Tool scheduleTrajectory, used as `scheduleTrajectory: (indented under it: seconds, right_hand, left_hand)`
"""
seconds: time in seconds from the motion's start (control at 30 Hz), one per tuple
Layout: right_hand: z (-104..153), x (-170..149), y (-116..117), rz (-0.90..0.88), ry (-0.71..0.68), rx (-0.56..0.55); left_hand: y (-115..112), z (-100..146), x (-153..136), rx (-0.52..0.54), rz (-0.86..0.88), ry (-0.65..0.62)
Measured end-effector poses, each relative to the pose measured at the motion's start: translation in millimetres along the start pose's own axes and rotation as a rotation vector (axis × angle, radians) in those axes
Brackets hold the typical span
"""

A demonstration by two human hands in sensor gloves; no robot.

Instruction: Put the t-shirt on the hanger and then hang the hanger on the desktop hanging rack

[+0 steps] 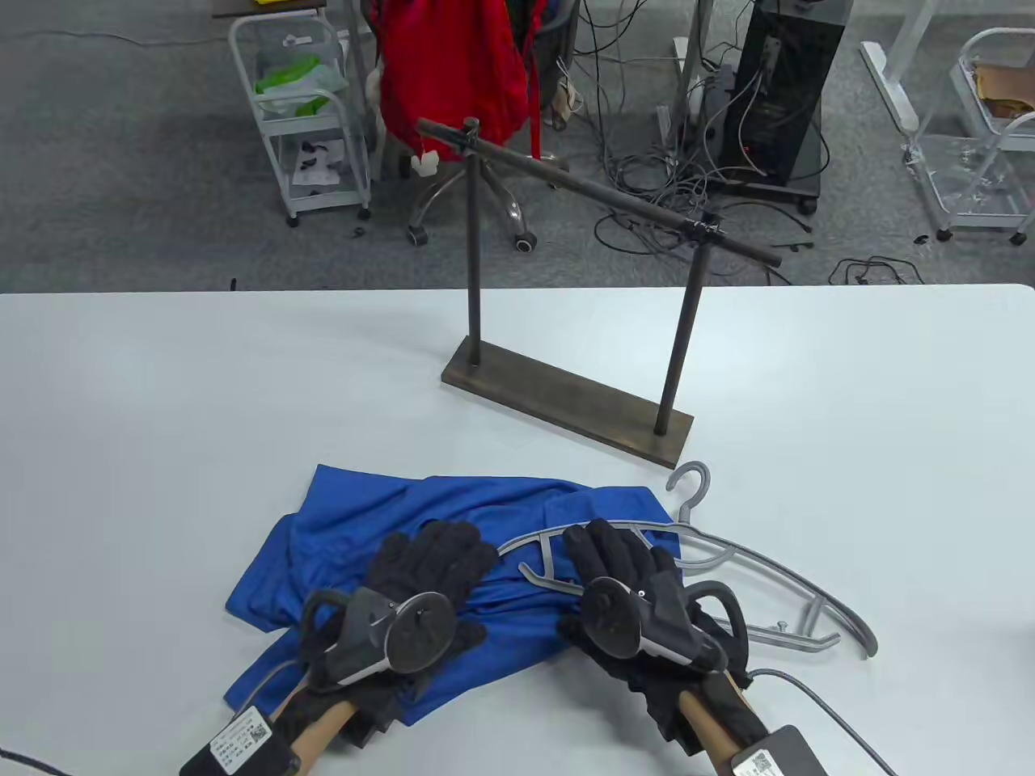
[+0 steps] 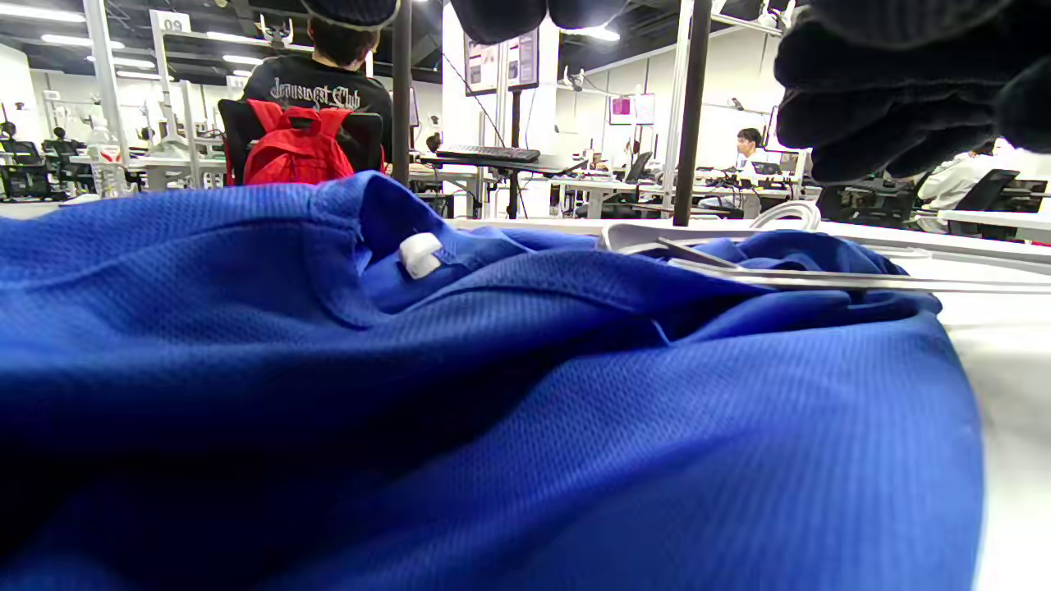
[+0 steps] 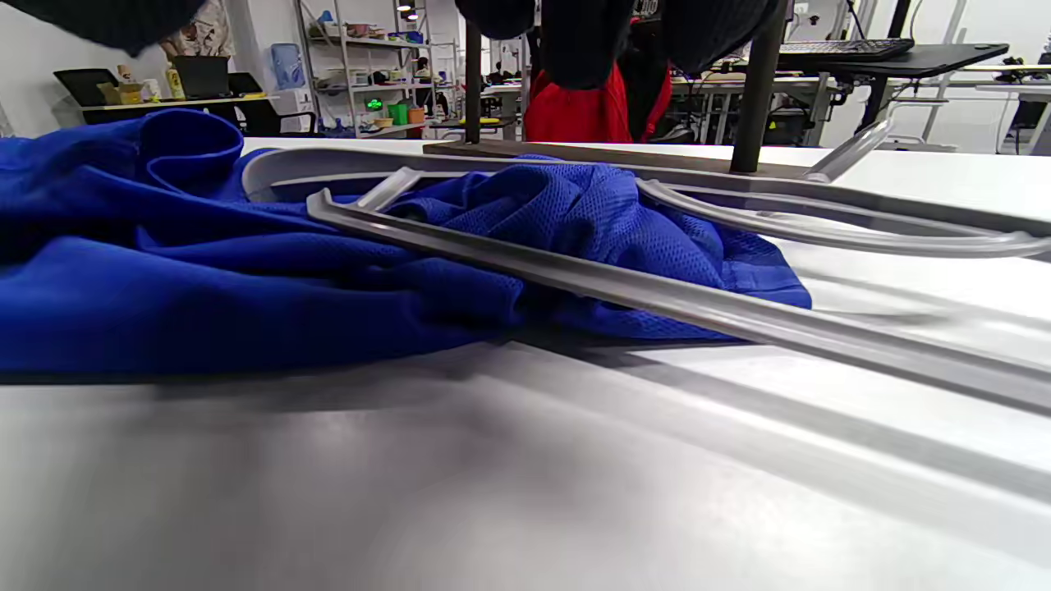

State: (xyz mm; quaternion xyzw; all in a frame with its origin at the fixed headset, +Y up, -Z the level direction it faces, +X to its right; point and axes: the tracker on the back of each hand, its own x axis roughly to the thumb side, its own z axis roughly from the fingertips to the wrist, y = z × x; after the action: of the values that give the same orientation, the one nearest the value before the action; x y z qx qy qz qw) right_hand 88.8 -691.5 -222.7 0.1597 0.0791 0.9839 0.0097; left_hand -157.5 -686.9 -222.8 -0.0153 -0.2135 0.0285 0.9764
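Note:
A crumpled blue t-shirt (image 1: 356, 525) lies near the table's front edge, with a small white tag (image 2: 420, 253) showing at its collar. The grey hanger (image 1: 776, 570) lies flat, its left end on the shirt and its hook (image 1: 695, 477) pointing toward the rack. The dark metal rack (image 1: 566, 404) stands upright behind them, nothing on its bar (image 1: 598, 194). My left hand (image 1: 441, 558) hovers low over the shirt (image 2: 493, 369) with relaxed fingers. My right hand (image 1: 614, 554) is above the hanger's left end, its fingertips (image 3: 579, 41) clear of the hanger (image 3: 657, 295).
The rack's base (image 1: 639, 432) sits just behind the hanger hook. A cable (image 1: 817, 703) trails from my right wrist. Beyond the table stand a chair with a red garment (image 1: 453, 73), white carts (image 1: 307, 113) and floor cables. Bare white table (image 1: 162, 404) spreads left and right.

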Motion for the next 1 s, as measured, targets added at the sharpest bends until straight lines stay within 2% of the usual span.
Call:
scheduleTrajectory:
  seconds: [0.2, 0.37, 0.57, 0.7, 1.0]
  right_hand:
    - [-0.7, -1.7, 0.7, 0.010, 0.014, -0.010]
    - [0.7, -12.1, -7.7, 0.040, 0.054, -0.101]
    - [3.2, -43.0, -25.6, 0.084, 0.181, -0.260]
    - [5.5, -76.8, -29.2, 0.055, 0.310, -0.294]
    - [-3.9, -142.0, -7.5, -0.034, 0.546, -0.177]
  left_hand:
    - [-1.0, -1.6, -7.1, 0.002, 0.006, 0.024]
    - [-1.2, -1.8, -6.6, -0.002, 0.004, 0.016]
    - [-0.4, -3.0, -6.8, -0.013, -0.011, 0.019]
    - [0.2, -3.1, -7.9, -0.014, -0.010, 0.028]
    - [0.5, -3.5, -8.5, -0.015, -0.010, 0.036]
